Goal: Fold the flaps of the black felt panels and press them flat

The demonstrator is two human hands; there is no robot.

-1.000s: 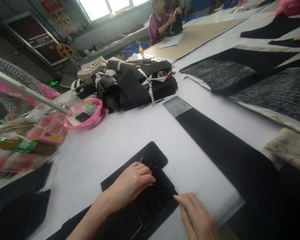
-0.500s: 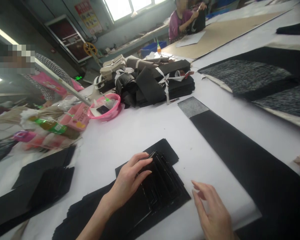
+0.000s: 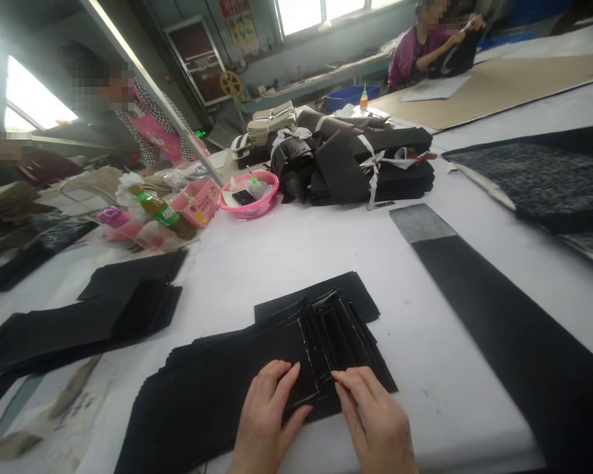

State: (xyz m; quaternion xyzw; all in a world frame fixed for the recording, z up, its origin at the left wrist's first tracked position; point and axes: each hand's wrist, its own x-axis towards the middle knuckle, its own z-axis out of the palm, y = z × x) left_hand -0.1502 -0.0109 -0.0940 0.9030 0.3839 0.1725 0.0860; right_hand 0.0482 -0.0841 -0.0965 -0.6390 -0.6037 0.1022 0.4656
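Observation:
A fanned stack of black fabric pieces [image 3: 277, 342] with chalk lines lies on the white table [image 3: 286, 257] right in front of me. My left hand [image 3: 267, 415] rests flat on the near edge of the stack, fingers stretched out. Beside it, my right hand [image 3: 375, 421] has its fingertips drawn together at the edge of the top pieces, pinching or pressing them. Both hands touch the fabric at the near side of the stack.
Another pile of black pieces [image 3: 79, 316] lies to the left. A long black strip [image 3: 499, 329] runs along the right. Tied fabric bundles [image 3: 366, 164], a pink basin [image 3: 250, 197] and a bottle [image 3: 161, 210] stand further back. Other people work at the left and far back.
My view has swung left. The left hand slid from the top of the stack to its near edge, and the right hand came in from the right to meet it.

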